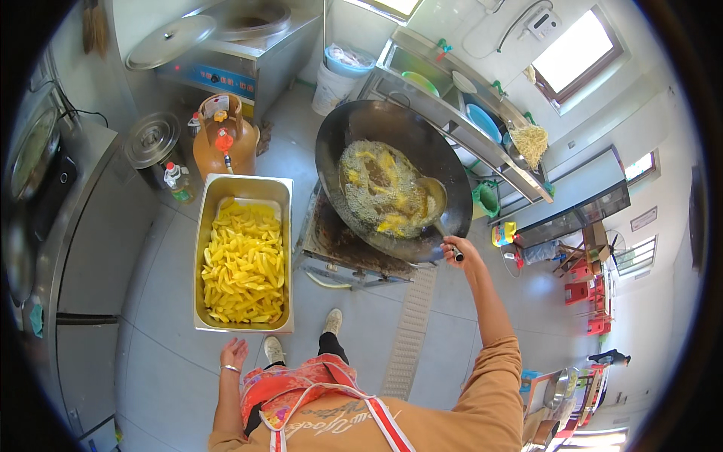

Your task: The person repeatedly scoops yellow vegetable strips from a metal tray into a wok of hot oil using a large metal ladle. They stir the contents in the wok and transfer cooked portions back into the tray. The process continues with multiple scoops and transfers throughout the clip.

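Note:
My right hand [458, 251] grips the handle of a metal ladle [431, 199], whose bowl rests in bubbling oil [367, 195]. The oil lies in a large dark wok [446, 164] on a low gas stove [333, 240]. Several yellow potato strips [390, 225] float among the bubbles. My left hand [234, 353] holds nothing, its fingers apart, just below the near rim of a deep stainless steel pan [244, 326]. Cut yellow potato strips [243, 265] fill much of that pan. What supports the pan is hidden beneath it.
Behind the pan stands an orange gas cylinder [226, 144], with a plastic oil bottle [179, 183] to its left. A steel sink unit [457, 121] runs along the wall beyond the wok. Steel cabinets [101, 243] line the left side. A floor drain grate [409, 333] crosses the tiles.

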A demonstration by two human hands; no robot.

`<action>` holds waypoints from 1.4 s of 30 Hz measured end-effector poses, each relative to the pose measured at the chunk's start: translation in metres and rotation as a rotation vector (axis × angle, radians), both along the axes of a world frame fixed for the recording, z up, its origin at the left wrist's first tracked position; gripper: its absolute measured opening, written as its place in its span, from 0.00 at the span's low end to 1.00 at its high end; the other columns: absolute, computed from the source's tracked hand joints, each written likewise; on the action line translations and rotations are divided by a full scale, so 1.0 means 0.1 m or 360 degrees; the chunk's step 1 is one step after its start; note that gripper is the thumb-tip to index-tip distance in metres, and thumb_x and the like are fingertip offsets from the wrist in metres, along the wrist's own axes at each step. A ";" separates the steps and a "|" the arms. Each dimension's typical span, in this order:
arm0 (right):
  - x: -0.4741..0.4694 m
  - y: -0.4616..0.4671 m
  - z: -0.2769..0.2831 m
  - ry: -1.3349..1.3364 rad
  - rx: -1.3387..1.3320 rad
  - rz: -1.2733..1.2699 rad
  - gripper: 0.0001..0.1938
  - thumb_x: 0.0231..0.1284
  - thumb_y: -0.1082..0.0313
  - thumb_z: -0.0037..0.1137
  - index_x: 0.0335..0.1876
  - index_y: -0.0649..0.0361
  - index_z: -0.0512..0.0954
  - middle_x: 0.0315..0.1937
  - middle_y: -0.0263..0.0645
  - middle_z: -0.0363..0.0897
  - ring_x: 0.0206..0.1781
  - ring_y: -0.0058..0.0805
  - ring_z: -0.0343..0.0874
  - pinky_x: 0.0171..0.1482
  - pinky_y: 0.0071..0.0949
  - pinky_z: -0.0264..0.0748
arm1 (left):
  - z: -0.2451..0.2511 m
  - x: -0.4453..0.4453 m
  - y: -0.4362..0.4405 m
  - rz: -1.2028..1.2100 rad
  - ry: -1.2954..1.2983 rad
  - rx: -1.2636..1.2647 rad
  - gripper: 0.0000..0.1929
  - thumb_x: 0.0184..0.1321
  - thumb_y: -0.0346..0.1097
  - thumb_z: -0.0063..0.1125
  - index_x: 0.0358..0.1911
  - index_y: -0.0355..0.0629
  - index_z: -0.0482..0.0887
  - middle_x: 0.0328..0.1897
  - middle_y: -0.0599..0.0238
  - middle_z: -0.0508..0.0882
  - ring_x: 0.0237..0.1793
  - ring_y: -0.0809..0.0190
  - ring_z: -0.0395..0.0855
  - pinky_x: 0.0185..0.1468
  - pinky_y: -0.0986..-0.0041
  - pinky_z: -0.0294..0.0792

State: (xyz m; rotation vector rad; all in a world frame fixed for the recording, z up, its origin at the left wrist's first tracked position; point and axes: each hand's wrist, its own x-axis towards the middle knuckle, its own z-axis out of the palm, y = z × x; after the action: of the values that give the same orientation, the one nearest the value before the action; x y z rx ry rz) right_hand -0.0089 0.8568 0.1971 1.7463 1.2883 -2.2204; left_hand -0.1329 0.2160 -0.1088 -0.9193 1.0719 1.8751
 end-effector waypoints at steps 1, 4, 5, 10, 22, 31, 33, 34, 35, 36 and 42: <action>-0.02 -0.06 -0.01 0.0050 -0.0140 -0.0027 0.10 0.53 0.64 0.45 0.25 0.63 0.66 0.13 0.28 0.64 0.13 0.16 0.62 0.13 0.15 0.57 | -0.01 0.02 -0.02 0.0015 -0.0005 0.0010 0.26 0.50 0.27 0.42 0.56 0.38 0.57 0.47 0.50 0.73 0.44 0.54 0.75 0.46 0.64 0.69; -0.16 -0.30 -0.02 0.0204 -0.0475 -0.0159 0.11 0.54 0.66 0.44 0.29 0.68 0.64 0.14 0.28 0.61 0.15 0.16 0.61 0.13 0.14 0.55 | -0.06 0.04 -0.03 0.0039 -0.0026 0.0015 0.26 0.51 0.28 0.43 0.57 0.38 0.57 0.47 0.50 0.73 0.43 0.53 0.75 0.44 0.64 0.69; -0.24 -0.38 -0.03 0.0227 -0.0595 -0.0247 0.11 0.54 0.66 0.44 0.30 0.69 0.64 0.14 0.28 0.60 0.15 0.15 0.61 0.13 0.14 0.55 | -0.08 0.05 -0.03 0.0048 -0.0062 -0.0017 0.26 0.51 0.28 0.43 0.57 0.38 0.57 0.47 0.50 0.73 0.43 0.53 0.75 0.44 0.64 0.70; -0.71 -0.72 -0.06 0.0322 -0.0663 -0.0235 0.11 0.54 0.66 0.44 0.31 0.68 0.64 0.14 0.28 0.61 0.15 0.16 0.62 0.13 0.15 0.56 | -0.11 -0.03 -0.04 0.0061 -0.0015 0.0067 0.26 0.51 0.28 0.43 0.57 0.38 0.56 0.47 0.49 0.73 0.42 0.53 0.75 0.42 0.64 0.71; -1.51 -0.87 -0.22 0.0802 -0.0878 -0.0056 0.12 0.58 0.65 0.41 0.37 0.68 0.62 0.16 0.26 0.60 0.13 0.13 0.58 0.11 0.14 0.52 | -0.05 -0.04 -0.23 0.0174 -0.0010 0.0035 0.27 0.50 0.27 0.46 0.57 0.39 0.56 0.47 0.50 0.73 0.43 0.54 0.74 0.43 0.64 0.70; -1.56 -0.95 -0.14 0.1235 -0.1304 -0.0162 0.12 0.59 0.66 0.38 0.40 0.71 0.61 0.16 0.28 0.59 0.13 0.16 0.57 0.14 0.18 0.54 | -0.03 -0.04 -0.26 0.0160 -0.0005 -0.0022 0.28 0.50 0.27 0.45 0.57 0.39 0.56 0.48 0.51 0.73 0.45 0.53 0.74 0.45 0.63 0.69; -1.45 -1.01 -0.04 0.1303 -0.1323 -0.0190 0.13 0.60 0.66 0.37 0.40 0.71 0.61 0.16 0.27 0.58 0.13 0.16 0.56 0.15 0.18 0.53 | -0.04 -0.04 -0.26 0.0153 -0.0008 -0.0013 0.28 0.50 0.27 0.45 0.58 0.39 0.56 0.48 0.50 0.72 0.45 0.53 0.73 0.46 0.63 0.68; -1.37 -1.05 0.02 0.1323 -0.1395 -0.0210 0.13 0.60 0.66 0.37 0.40 0.71 0.61 0.17 0.27 0.58 0.13 0.16 0.56 0.15 0.18 0.53 | -0.05 -0.05 -0.26 0.0145 -0.0007 -0.0009 0.28 0.50 0.27 0.45 0.58 0.39 0.56 0.48 0.50 0.72 0.46 0.53 0.73 0.46 0.63 0.68; -1.29 -1.09 0.09 0.1361 -0.1329 -0.0216 0.13 0.60 0.66 0.37 0.40 0.71 0.61 0.17 0.27 0.58 0.13 0.16 0.56 0.15 0.18 0.53 | -0.05 -0.05 -0.25 0.0141 -0.0040 -0.0031 0.28 0.50 0.27 0.45 0.58 0.39 0.56 0.49 0.50 0.72 0.46 0.52 0.73 0.46 0.63 0.68; -1.19 -1.13 0.16 0.1391 -0.1309 -0.0216 0.13 0.60 0.65 0.37 0.40 0.71 0.61 0.17 0.27 0.58 0.13 0.16 0.56 0.15 0.18 0.53 | -0.05 -0.05 -0.24 0.0132 -0.0010 0.0014 0.28 0.50 0.27 0.45 0.58 0.39 0.56 0.49 0.50 0.72 0.46 0.52 0.73 0.47 0.63 0.68; -0.85 -1.42 0.13 0.1291 -0.0974 -0.0105 0.11 0.60 0.65 0.37 0.38 0.68 0.62 0.16 0.27 0.58 0.14 0.17 0.58 0.14 0.17 0.53 | -0.06 -0.08 -0.11 0.0027 0.0011 0.0070 0.27 0.51 0.28 0.44 0.58 0.40 0.56 0.50 0.50 0.71 0.46 0.52 0.73 0.47 0.63 0.68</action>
State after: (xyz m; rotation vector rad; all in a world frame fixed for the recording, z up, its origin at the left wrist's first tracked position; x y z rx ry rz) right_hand -0.0942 0.7147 0.2103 0.6960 0.4473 -3.0365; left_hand -0.1414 0.2053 -0.1147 -0.8999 1.0257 1.9099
